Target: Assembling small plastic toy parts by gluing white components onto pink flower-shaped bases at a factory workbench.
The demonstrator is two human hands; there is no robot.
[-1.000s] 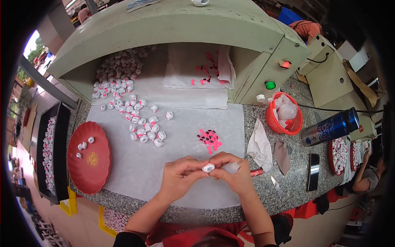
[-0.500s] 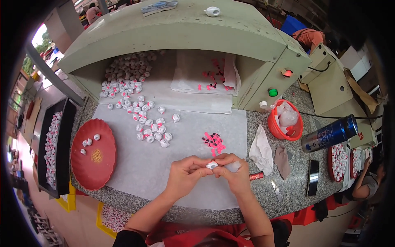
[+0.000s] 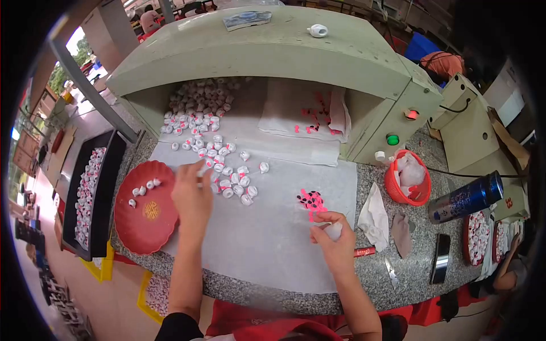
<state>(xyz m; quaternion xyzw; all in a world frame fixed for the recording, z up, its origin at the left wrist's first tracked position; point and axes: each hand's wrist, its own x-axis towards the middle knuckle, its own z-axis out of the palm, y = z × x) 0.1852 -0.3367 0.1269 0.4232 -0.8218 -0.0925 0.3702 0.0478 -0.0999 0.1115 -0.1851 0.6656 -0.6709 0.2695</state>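
Observation:
My left hand (image 3: 192, 192), slightly blurred, hovers between the red scalloped plate and the white pieces, with thumb and fingers apart and nothing visible in them. Small white rounded pieces with pink marks (image 3: 227, 192) lie loosely scattered beside its fingertips. Several similar white pieces (image 3: 142, 190) sit in the upper part of the red plate (image 3: 133, 241). My right hand (image 3: 338, 241) is closed around a whitish translucent wad (image 3: 333, 229), its thumb and forefinger toward the left. Just beyond those fingers is a small heap of pink and black bits (image 3: 311, 200) on the white sheet (image 3: 256, 244).
A pale green open-fronted box (image 3: 256, 59) with more pieces inside stands behind the sheet. Left is a black tray (image 3: 71, 227). On the right are a red basket (image 3: 402, 197), a blue bottle (image 3: 463, 199), a phone (image 3: 441, 258), a small blade (image 3: 391, 273) and cloths (image 3: 373, 219).
My hands were together at a white piece; they have parted. My left hand has moved left and farther away, and the red plate holds one more piece. The view has shifted slightly.

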